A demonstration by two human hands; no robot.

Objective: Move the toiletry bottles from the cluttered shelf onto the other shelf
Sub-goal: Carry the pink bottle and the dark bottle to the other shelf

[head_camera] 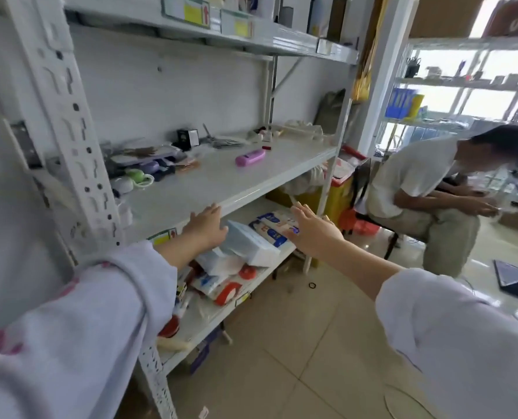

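Both arms stretch toward the rack, sleeves pushed back. The left hand [204, 226] rests on a white box [248, 241] on the crowded lower shelf [251, 278], grip spread, holding nothing. The right hand [313, 229] hovers near the striped packs [274, 228], fingers straight. One pink bottle [250, 156] lies on its side on the middle shelf [221, 189], far right.

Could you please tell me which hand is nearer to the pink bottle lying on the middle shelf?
Left. The left hand is below the pink bottle, at the shelf's front edge; the right hand is farther right.
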